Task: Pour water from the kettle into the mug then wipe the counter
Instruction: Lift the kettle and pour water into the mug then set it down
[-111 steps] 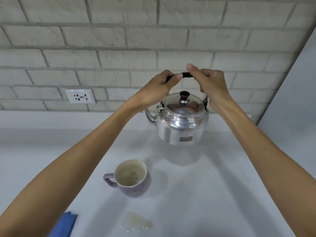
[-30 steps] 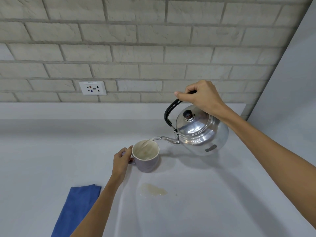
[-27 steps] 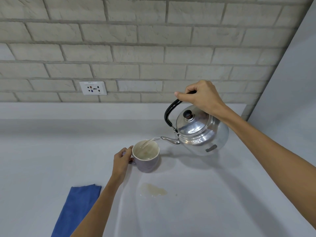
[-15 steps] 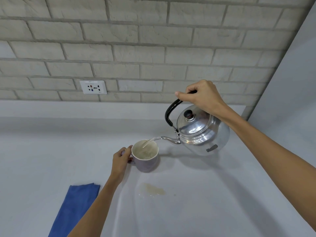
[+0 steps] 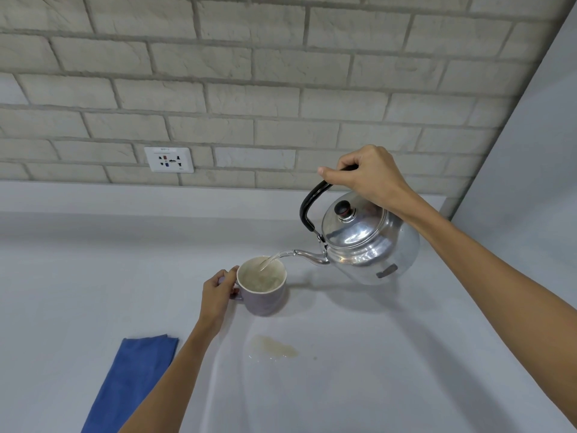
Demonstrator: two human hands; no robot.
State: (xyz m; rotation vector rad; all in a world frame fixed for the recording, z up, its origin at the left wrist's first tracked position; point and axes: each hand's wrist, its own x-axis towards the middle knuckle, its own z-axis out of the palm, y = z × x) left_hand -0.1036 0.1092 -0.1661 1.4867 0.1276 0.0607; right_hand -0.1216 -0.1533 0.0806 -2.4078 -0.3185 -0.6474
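The right hand (image 5: 371, 179) grips the tilted kettle (image 5: 370, 242) by its handle to pour, while the left hand (image 5: 218, 295) clasps the mug (image 5: 263, 292) by its handle, steadying it on the bench (image 5: 93, 276).

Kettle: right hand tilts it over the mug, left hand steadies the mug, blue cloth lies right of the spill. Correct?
Not quite. The head view shows the blue cloth left of the spill, near the left forearm. The rest holds.

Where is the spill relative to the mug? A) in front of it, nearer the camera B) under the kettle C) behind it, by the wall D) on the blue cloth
A: the brownish spill lies on the counter in front of the purple mug.
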